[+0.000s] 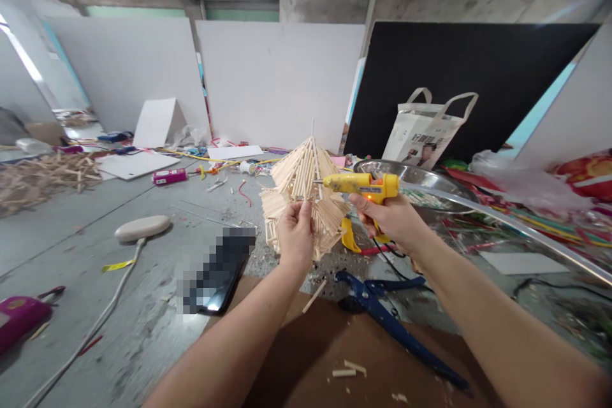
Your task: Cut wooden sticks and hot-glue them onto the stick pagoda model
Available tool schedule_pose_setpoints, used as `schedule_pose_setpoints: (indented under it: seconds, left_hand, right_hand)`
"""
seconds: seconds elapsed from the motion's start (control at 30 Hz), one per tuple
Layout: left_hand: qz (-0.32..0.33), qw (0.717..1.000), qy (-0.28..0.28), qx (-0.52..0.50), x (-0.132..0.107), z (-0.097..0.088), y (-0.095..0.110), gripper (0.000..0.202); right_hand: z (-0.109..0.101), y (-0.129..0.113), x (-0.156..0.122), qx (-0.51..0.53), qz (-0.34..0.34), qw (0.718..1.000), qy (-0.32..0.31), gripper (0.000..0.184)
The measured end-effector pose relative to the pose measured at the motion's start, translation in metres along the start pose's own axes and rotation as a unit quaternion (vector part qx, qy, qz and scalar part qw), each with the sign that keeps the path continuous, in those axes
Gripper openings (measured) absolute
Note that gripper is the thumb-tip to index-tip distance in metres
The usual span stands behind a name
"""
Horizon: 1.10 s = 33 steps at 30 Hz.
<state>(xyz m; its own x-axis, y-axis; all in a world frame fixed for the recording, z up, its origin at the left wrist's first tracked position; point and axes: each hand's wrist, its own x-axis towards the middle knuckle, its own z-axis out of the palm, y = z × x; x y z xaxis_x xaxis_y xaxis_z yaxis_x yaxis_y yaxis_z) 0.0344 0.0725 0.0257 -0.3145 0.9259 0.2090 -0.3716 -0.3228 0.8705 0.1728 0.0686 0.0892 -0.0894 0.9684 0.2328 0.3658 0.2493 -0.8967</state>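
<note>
My left hand (pixel 295 233) is closed around the lower middle of a wooden stick model (pixel 299 178), a peaked structure of pale sticks held up in front of me. My right hand (pixel 394 220) grips a yellow hot glue gun (pixel 363 186) with its orange light on. Its nozzle points left and touches the model's right side near the middle. A black cord hangs down from the gun.
Blue-handled cutters (pixel 382 312) lie on a brown board (pixel 310 357) with stick offcuts. A blurred phone (pixel 220 271) lies on the grey floor at left. A metal basin (pixel 421 182), a paper tote bag (pixel 428 131), a stick pile (pixel 43 175) and white panels (pixel 282 80) surround me.
</note>
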Motion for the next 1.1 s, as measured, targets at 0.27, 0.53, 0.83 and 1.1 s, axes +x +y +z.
schedule_pose_setpoints:
  seconds: [0.27,0.53,0.83,1.1]
  left_hand:
    - [0.001,1.0,-0.006,0.002,0.001,-0.002,-0.002,0.025]
    - [-0.009,1.0,-0.003,0.003,0.001,0.0,0.0,0.026]
    - [-0.005,0.998,-0.038,0.057,0.001,-0.001,0.005,0.027]
    - [-0.067,0.993,-0.086,0.045,0.004,-0.001,0.012,0.026]
  right_hand:
    - [0.001,0.009,-0.003,0.026,0.016,1.0,-0.007,0.026]
    - [0.004,0.006,-0.011,0.033,0.028,0.999,-0.022,0.025]
    - [-0.017,0.009,-0.031,0.057,0.064,0.996,0.035,0.029]
    - [-0.074,0.046,-0.054,0.036,0.186,0.967,0.17,0.03]
